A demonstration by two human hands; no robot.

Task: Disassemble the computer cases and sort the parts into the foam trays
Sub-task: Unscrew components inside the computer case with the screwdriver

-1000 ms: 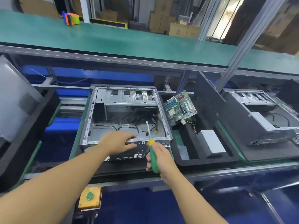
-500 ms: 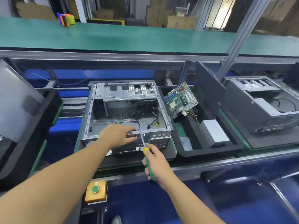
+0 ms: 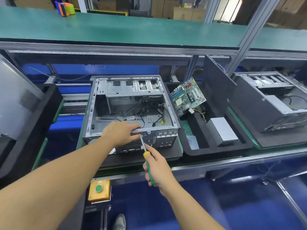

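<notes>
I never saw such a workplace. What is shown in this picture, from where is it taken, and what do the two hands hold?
The camera sits on the person's head and looks down at a workbench. No machine here: two bare hands work. The left hand holds the near rim of an open computer case. The right hand grips a screwdriver, its tip at the case's near face. To the right, a black foam tray holds a circuit board and a silver box.
</notes>
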